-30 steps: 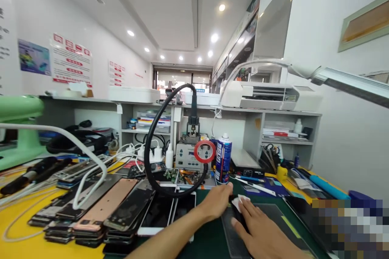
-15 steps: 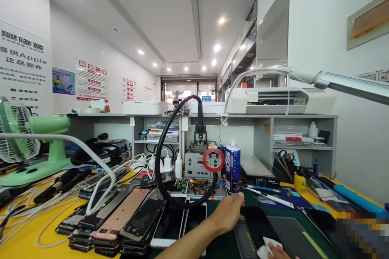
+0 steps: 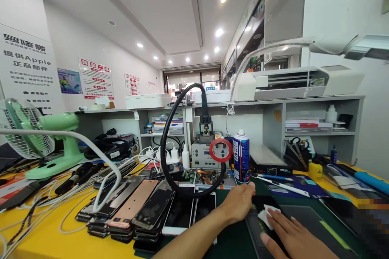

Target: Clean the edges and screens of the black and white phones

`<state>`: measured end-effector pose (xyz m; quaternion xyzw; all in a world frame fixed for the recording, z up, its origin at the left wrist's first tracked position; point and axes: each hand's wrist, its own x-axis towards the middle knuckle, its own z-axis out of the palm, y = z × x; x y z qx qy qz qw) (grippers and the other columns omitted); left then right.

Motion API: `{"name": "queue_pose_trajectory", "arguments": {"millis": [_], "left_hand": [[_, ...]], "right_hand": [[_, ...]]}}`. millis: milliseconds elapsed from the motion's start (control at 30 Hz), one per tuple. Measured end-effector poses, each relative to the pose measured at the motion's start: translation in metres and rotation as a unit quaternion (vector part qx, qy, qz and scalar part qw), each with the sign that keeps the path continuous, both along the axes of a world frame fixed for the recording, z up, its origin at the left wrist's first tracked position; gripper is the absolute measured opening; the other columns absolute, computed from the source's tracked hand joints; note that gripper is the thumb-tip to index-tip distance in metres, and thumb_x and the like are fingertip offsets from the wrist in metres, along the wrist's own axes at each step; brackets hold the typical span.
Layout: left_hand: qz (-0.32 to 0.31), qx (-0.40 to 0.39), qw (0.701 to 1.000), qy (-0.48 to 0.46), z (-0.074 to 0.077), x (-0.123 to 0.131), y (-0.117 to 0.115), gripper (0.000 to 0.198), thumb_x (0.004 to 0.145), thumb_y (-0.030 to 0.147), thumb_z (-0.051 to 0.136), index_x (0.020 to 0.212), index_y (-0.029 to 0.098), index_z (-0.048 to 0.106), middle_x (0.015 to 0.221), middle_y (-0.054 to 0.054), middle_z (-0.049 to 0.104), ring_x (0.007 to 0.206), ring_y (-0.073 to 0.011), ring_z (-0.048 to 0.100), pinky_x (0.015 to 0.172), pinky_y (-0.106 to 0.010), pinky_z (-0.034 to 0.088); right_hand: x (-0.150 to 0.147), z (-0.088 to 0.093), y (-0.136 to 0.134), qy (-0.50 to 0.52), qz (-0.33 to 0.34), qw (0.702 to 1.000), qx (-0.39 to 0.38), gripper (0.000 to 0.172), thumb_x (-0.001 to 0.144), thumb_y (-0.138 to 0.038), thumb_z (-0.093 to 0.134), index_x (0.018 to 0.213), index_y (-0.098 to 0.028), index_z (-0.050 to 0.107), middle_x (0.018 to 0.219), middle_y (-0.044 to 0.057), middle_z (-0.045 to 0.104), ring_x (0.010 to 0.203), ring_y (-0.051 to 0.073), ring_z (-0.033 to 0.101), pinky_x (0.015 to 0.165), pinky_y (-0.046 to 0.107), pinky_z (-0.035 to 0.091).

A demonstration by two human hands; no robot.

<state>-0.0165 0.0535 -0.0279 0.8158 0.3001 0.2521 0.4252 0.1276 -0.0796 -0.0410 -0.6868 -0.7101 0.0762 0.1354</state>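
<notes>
A black phone lies flat on the dark green mat. My left hand rests at its far left end, fingers curled against the edge, holding it in place. My right hand lies flat on the phone with fingers stretched out, pressing a small white wipe onto the glass under the fingertips.
Stacks of phones and phone backs lie to the left on the yellow table. A blue spray can, a black hose loop, a station, a green fan, tools and a white lamp arm stand around.
The view shifted up then down a little. My right hand with the wipe slid back along the phone, then forward again toward the left hand. The left hand stayed on the phone's end.
</notes>
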Motion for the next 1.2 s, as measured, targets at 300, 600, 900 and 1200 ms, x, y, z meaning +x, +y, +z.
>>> {"name": "queue_pose_trajectory", "arguments": {"millis": [300, 600, 900, 1200], "left_hand": [[-0.009, 0.017, 0.999, 0.032, 0.007, -0.005, -0.003, 0.074, 0.097, 0.064, 0.015, 0.116, 0.013, 0.064, 0.123, -0.014, 0.065, 0.113, -0.0296, 0.057, 0.1, -0.039, 0.039], [-0.007, 0.03, 0.999, 0.026, 0.005, -0.003, 0.0, 0.069, 0.098, 0.064, 0.017, 0.106, 0.015, 0.066, 0.114, -0.011, 0.068, 0.106, -0.0265, 0.059, 0.094, -0.035, 0.042], [-0.008, 0.029, 1.0, 0.007, 0.004, -0.003, 0.0, 0.07, 0.097, 0.065, 0.018, 0.111, 0.015, 0.066, 0.118, -0.011, 0.068, 0.106, -0.0268, 0.061, 0.095, -0.035, 0.042], [-0.011, 0.022, 1.0, -0.013, 0.003, -0.003, -0.001, 0.073, 0.094, 0.07, 0.019, 0.11, 0.015, 0.065, 0.119, -0.013, 0.067, 0.108, -0.0299, 0.06, 0.096, -0.039, 0.042]], "right_hand": [[-0.007, 0.014, 0.027, -0.038, -0.03, 0.998, -0.051, 0.078, 0.092, -0.064, 0.032, 0.147, -0.01, 0.044, 0.154, 0.011, 0.032, 0.145, 0.034, 0.023, 0.12, 0.054, 0.018], [-0.01, 0.012, 0.032, -0.044, -0.045, 0.997, -0.04, 0.081, 0.092, -0.065, 0.031, 0.151, -0.009, 0.034, 0.157, 0.01, 0.026, 0.146, 0.033, 0.02, 0.12, 0.053, 0.019], [-0.023, 0.023, -0.014, -0.057, -0.045, 0.996, -0.056, 0.079, 0.093, -0.065, 0.028, 0.15, -0.012, 0.035, 0.156, 0.008, 0.025, 0.146, 0.033, 0.022, 0.119, 0.053, 0.019], [-0.021, 0.022, -0.05, -0.029, -0.015, 0.994, -0.101, 0.079, 0.092, -0.067, 0.034, 0.147, -0.011, 0.043, 0.152, 0.013, 0.029, 0.142, 0.039, 0.028, 0.115, 0.056, 0.025]]}}
